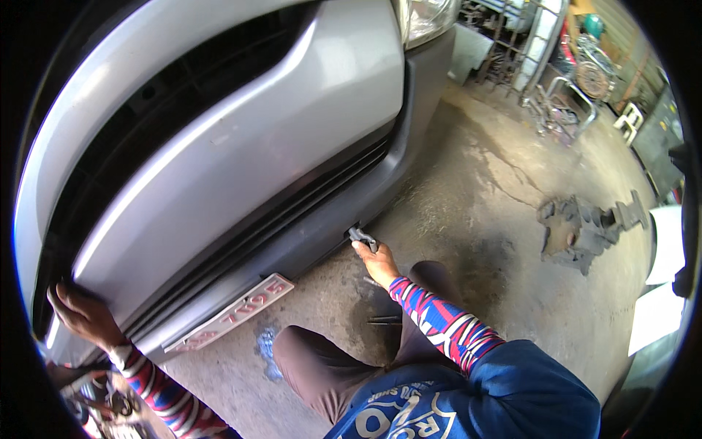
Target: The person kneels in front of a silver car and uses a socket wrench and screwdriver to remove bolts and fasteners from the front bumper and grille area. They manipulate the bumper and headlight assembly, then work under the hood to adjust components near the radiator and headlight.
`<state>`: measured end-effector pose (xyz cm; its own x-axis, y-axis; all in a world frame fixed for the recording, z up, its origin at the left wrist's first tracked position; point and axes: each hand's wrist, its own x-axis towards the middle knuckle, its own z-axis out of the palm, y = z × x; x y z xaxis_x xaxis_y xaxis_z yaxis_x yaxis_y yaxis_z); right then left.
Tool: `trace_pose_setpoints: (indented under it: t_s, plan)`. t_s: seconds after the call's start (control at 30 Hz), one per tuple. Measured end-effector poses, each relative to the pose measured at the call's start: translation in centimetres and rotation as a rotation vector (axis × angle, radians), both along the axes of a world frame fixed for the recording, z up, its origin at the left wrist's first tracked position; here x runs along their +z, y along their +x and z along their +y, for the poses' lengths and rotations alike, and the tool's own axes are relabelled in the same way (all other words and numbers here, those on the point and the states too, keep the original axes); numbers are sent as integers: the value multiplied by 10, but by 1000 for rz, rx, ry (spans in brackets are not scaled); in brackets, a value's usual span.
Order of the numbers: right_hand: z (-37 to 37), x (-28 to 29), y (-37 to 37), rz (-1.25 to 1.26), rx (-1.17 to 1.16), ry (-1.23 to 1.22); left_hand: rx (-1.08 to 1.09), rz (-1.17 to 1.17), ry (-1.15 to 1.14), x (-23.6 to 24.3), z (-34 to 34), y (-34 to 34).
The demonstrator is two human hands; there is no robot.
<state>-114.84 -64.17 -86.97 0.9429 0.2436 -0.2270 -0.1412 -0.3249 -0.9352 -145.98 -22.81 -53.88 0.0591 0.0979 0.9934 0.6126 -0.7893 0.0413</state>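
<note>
A blue shirt [468, 402] and a bent knee [307, 358] fill the lower edge, the person crouching on a stained concrete floor [475, 183]. Ahead hangs a silver bumper [241, 161] with a dark lower skirt [322, 227]; a plate [230, 313] lies tilted below it.

The left hand [82, 314] grips the bumper's near end, fingers curled over the edge and closed on it. The right hand [376, 262] is clamped around a small dark tool [363, 237], probably pliers, its tip touching the skirt's underside.

The bumper looks like a wide plastic shell: light for its size, but floppy and awkward, likely to sag or twist if held at one end only. Its painted face would be slippery and scratch easily; the best hold seems to be the folded edges, one hand at each end. Two thin dark tools [385, 319] lie on the floor between the knees.
</note>
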Motion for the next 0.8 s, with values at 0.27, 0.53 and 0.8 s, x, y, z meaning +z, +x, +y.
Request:
trace_pose_setpoints:
  t_s: [0.27,0.53,0.8]
  plan:
    - [-13,15,9,128,222,200,-118,-74,-244,2,11,-6]
    - [-11,14,19,273,295,46,-2,-80,-313,0,18,-13]
    - [-68,63,-8,1117,461,455,-94,-171,-295,-9,-128,49]
